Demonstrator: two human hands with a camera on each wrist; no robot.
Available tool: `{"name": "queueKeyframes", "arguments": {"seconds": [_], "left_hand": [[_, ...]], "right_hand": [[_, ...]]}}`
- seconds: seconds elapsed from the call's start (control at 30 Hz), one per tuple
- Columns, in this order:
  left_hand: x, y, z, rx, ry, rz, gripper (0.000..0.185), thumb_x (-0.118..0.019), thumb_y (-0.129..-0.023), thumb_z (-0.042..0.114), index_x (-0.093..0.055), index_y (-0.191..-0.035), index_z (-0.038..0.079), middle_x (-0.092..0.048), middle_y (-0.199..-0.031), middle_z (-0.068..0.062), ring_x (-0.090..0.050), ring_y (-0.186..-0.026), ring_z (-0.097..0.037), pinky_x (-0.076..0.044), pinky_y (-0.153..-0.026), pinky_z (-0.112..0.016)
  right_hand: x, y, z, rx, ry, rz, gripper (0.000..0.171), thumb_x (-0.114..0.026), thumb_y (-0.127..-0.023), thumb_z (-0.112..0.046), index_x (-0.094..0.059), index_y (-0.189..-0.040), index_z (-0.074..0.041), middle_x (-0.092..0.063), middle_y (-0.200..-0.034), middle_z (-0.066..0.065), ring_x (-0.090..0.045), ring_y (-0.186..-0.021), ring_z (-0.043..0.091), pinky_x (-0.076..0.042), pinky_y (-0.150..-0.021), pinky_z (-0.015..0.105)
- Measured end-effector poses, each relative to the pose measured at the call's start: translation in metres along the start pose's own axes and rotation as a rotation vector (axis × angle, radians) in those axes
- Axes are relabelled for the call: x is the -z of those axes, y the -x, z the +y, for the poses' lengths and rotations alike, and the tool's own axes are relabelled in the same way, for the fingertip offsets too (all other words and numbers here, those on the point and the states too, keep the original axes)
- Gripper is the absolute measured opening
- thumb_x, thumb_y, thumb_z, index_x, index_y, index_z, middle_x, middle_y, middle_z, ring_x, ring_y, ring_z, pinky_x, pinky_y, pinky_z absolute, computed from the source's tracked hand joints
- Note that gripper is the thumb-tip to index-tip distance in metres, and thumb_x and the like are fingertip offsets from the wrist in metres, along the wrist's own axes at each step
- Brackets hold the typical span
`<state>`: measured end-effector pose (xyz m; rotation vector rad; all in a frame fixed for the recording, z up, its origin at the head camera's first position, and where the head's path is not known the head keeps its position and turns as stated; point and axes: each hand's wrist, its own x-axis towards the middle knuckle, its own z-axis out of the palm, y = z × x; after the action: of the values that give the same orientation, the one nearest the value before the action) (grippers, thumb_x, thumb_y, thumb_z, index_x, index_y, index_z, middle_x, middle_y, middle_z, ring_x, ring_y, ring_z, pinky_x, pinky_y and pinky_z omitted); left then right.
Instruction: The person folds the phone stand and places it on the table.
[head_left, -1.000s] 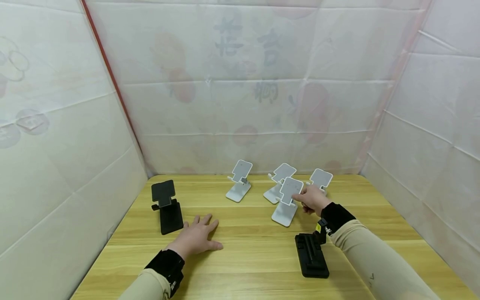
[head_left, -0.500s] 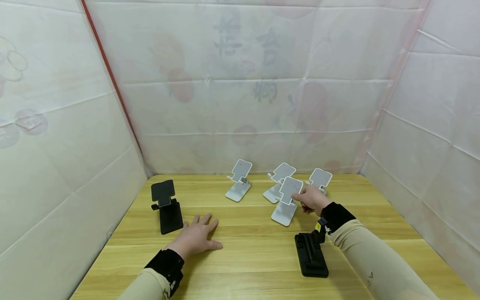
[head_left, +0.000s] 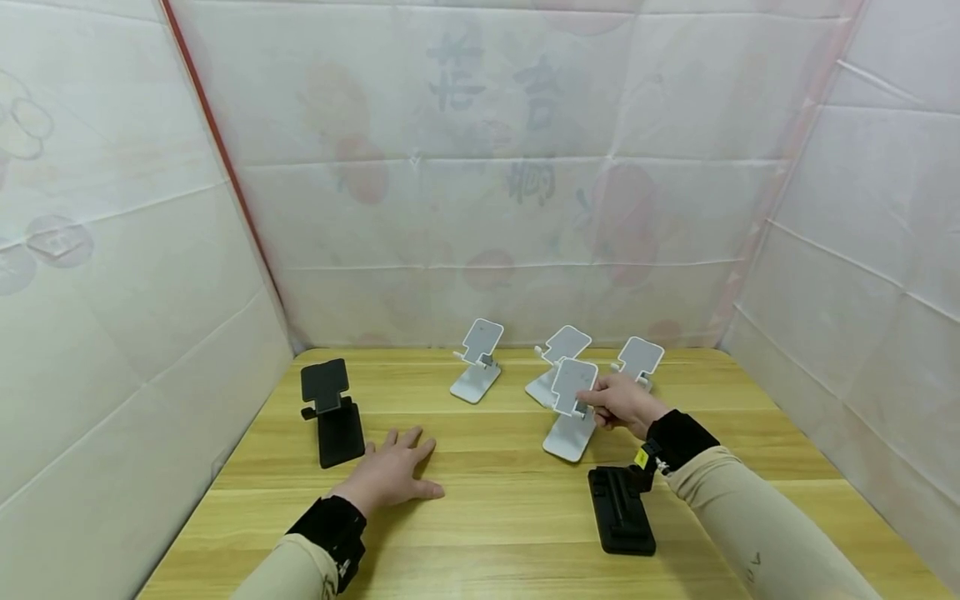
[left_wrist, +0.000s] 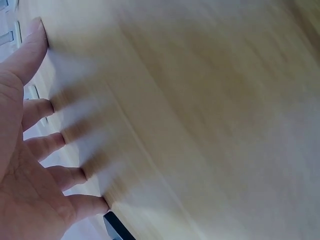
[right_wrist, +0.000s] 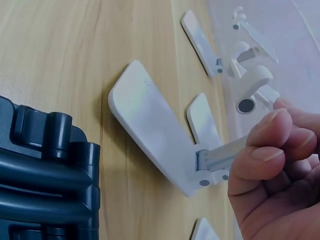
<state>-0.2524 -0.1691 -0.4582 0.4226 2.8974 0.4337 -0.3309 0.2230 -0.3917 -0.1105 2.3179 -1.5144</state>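
Observation:
My right hand (head_left: 621, 403) pinches a white phone stand (head_left: 567, 437) by the right edge of its upper part. In the right wrist view, thumb and fingers curl at the stand's arm, and its flat base (right_wrist: 150, 125) stands tilted over the wood. My left hand (head_left: 392, 475) rests on the table with fingers spread. In the left wrist view its fingertips (left_wrist: 59, 139) touch the wood, and the hand holds nothing. Just left of it stands an unfolded black phone stand (head_left: 341, 433). A folded black phone stand (head_left: 622, 510) lies below my right wrist.
Toward the back of the wooden table (head_left: 465, 533) stand more white phone stands: one at centre (head_left: 476, 383), one behind the held stand (head_left: 567, 342), and one partly hidden behind my right hand (head_left: 642, 357). White printed sheets (head_left: 480, 217) enclose the back and both sides.
The held white stand has shifted slightly toward me and its upper part has turned a little left. My right hand has moved with it. My left hand has stayed in place.

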Motion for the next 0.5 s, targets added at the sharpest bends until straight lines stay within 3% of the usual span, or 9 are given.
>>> {"name": "queueKeyframes", "arguments": {"seconds": [0.33,0.5], "left_hand": [[0.009,-0.003,0.002,0.006,0.04,-0.021,0.077,-0.071,-0.09,0.058,-0.054,-0.15,0.013,-0.038,-0.16,-0.02,-0.03,-0.144,-0.058,-0.023,-0.107,-0.085],[0.012,-0.01,0.008,0.018,0.044,0.021,0.068,-0.064,-0.096,0.056,-0.057,-0.146,0.011,-0.045,-0.156,-0.02,-0.037,-0.141,-0.054,-0.029,-0.107,-0.081]], "right_hand": [[-0.009,0.004,-0.013,0.075,0.053,-0.044,0.029,-0.066,-0.101,-0.017,-0.047,-0.081,-0.006,-0.043,-0.058,0.001,-0.048,-0.057,0.017,-0.04,-0.057,0.03],[-0.015,0.007,-0.021,0.123,0.062,-0.074,0.032,-0.067,-0.1,-0.018,-0.044,-0.081,-0.006,-0.04,-0.059,0.001,-0.048,-0.057,0.018,-0.042,-0.057,0.03]]}}
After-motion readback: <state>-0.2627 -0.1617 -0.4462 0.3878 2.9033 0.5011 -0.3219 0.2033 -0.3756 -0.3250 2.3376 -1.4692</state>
